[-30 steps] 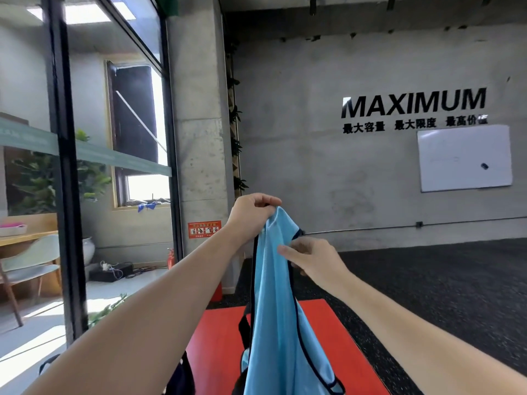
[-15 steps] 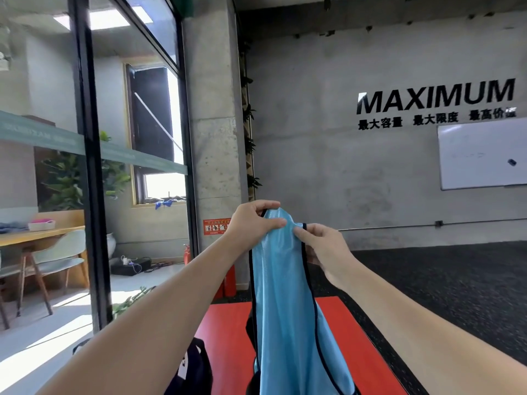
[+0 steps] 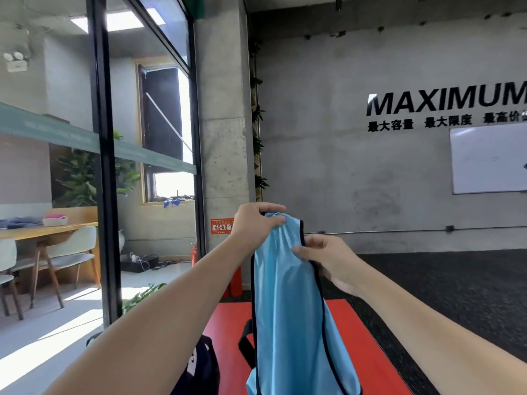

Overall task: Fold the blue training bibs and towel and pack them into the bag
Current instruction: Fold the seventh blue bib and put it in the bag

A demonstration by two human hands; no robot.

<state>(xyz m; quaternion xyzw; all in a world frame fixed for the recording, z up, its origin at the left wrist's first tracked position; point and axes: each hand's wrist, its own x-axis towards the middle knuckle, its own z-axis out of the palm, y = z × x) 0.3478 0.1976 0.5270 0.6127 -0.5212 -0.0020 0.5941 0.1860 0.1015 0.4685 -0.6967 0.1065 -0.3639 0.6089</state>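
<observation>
Above the flat red mat (image 3: 228,332), both hands' fingers (image 3: 271,208) pinch a glossy, black-edged blue mesh bib (image 3: 285,295)

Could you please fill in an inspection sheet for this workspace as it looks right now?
Surface: red mat on dark speckled floor.
Job's things: blue bib with black trim, held up and hanging over the mat; dark bag at the mat's left edge; towel not seen.
Clutter: nothing seen on the mat.
Hands: left hand grips the bib's top; right hand pinches its right edge, fingers curled.
Cables: cords and a power strip on the floor behind the glass.
Surroundings: concrete wall, whiteboard, glass partition, table and chairs, red fire extinguisher.
</observation>
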